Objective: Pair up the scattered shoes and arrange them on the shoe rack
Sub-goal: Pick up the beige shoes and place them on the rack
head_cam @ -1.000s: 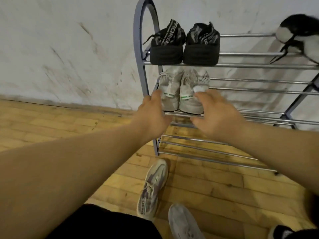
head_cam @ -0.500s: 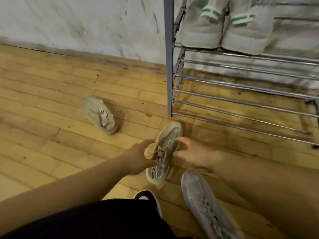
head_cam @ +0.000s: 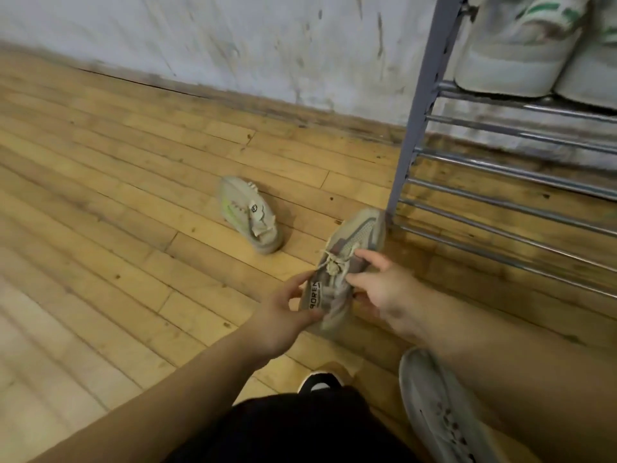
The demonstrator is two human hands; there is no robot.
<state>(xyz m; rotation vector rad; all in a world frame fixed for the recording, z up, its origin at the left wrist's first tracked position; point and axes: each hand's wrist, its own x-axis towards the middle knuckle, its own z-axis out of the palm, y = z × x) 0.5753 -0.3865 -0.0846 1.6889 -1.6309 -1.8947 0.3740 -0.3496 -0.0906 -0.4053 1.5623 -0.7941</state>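
A beige and mauve sneaker (head_cam: 357, 240) lies on the wooden floor, its toe beside the foot of the metal shoe rack (head_cam: 417, 128). My left hand (head_cam: 283, 315) grips its heel end from the left. My right hand (head_cam: 384, 289) pinches it at the laces and tongue from the right. A second beige shoe with a green stripe (head_cam: 250, 215) lies apart on the floor, further left. A pair of white shoes with green stripes (head_cam: 521, 55) stands on a rack shelf at the top right.
A grey shoe (head_cam: 440, 406) lies on the floor at the bottom right, under my right forearm. The toe of a black and white shoe (head_cam: 320, 382) shows by my dark shorts. The scuffed white wall (head_cam: 233, 45) runs behind; bare floor (head_cam: 83, 228) spreads left.
My hands left the white pair on the rack and came down to the floor. They now hold the beige and mauve sneaker from both sides. The view tilted down and left.
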